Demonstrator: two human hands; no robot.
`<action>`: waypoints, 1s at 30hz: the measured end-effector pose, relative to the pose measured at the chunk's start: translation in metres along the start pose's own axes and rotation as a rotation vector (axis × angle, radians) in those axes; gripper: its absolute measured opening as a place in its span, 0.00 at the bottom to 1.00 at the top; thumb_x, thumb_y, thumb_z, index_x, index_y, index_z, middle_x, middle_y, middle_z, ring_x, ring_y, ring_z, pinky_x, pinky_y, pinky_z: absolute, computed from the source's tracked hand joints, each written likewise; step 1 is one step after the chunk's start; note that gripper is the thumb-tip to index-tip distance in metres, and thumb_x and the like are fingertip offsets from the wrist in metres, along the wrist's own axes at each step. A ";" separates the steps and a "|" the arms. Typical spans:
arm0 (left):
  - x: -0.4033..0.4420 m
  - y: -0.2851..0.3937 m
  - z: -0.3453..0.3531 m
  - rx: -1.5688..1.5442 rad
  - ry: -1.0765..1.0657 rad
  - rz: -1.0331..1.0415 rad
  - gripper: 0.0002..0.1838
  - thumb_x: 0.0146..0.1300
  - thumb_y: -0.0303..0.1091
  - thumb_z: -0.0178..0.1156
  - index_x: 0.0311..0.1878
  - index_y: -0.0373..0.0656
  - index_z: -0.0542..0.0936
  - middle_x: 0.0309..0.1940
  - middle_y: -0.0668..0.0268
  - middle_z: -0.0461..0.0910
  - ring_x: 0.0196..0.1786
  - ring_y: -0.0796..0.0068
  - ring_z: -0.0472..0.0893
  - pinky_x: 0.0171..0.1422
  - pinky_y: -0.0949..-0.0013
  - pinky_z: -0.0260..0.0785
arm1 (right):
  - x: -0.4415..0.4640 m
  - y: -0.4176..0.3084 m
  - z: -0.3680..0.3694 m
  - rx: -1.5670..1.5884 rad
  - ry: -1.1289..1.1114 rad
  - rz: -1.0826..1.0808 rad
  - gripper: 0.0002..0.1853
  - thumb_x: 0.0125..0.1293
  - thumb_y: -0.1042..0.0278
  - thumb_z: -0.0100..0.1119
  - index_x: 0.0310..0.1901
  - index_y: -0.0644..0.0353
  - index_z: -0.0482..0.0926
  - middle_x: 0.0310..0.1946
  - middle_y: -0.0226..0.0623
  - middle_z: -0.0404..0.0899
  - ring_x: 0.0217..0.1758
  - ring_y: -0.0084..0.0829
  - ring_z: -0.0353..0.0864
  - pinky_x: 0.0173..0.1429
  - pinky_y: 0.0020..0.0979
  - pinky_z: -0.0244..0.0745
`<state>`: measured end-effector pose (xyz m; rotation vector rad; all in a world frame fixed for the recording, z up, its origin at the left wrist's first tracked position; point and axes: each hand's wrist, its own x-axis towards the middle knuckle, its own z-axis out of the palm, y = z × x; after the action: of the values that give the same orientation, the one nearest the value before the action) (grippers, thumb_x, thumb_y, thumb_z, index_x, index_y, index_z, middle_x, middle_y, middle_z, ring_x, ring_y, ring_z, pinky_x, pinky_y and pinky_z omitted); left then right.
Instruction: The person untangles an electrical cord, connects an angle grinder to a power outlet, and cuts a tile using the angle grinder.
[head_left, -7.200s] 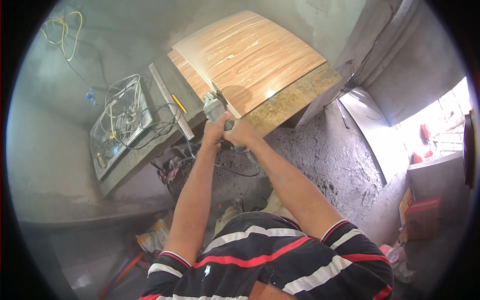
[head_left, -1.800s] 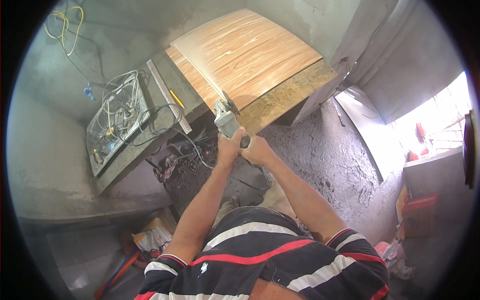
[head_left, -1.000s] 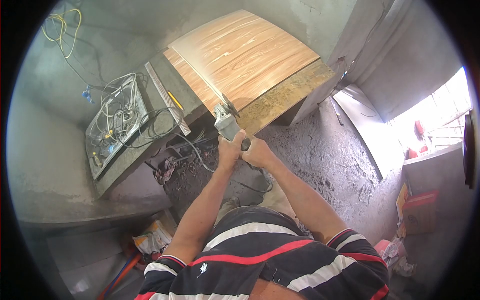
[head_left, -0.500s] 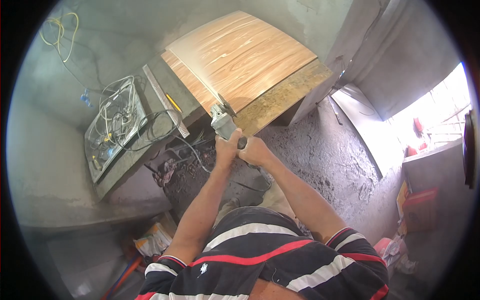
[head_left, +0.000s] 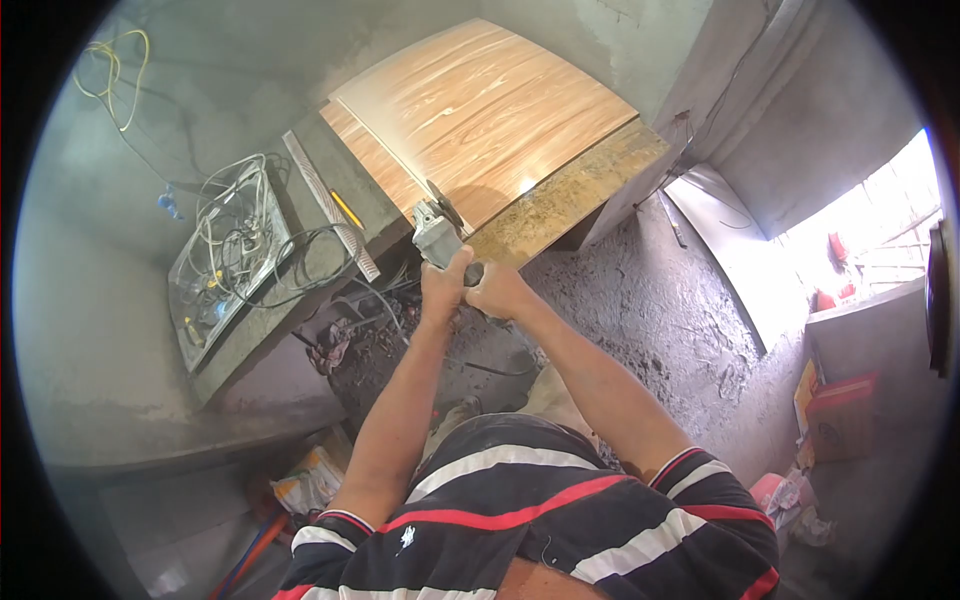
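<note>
Both my hands grip an angle grinder point(head_left: 437, 241) in front of me. My left hand point(head_left: 443, 290) wraps around its body, and my right hand point(head_left: 497, 291) is closed on the rear end beside it. The grinder's disc stands at the near edge of a wood-grain tile point(head_left: 490, 110). A pale, dusty cut line runs from the disc toward the tile's far left side. Beneath the tile, a brown stone-like slab point(head_left: 575, 190) shows along the right.
Left of the tile lie a ridged strip point(head_left: 330, 205) and a yellow pencil-like stick point(head_left: 347, 209). A tray point(head_left: 190, 345) of tangled cables sits farther left. The grinder's cord point(head_left: 385, 305) loops below my left hand. Rough, dirty floor point(head_left: 660, 300) and a leaning panel point(head_left: 745, 260) lie to the right.
The grinder and both hands have shifted slightly left and up, with the disc tilting a little differently at the tile's near edge.
</note>
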<state>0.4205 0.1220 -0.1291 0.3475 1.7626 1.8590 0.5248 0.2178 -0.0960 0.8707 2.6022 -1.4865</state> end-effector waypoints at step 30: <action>-0.004 -0.006 0.005 -0.035 0.052 -0.033 0.15 0.68 0.41 0.70 0.47 0.38 0.83 0.36 0.68 0.84 0.34 0.78 0.82 0.39 0.70 0.74 | -0.002 0.002 0.001 0.025 0.037 -0.014 0.35 0.53 0.50 0.71 0.54 0.74 0.81 0.47 0.67 0.85 0.55 0.61 0.85 0.60 0.48 0.80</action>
<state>0.4274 0.1236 -0.1335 0.2571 1.7569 1.8885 0.5272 0.2169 -0.0977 0.8927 2.6270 -1.5239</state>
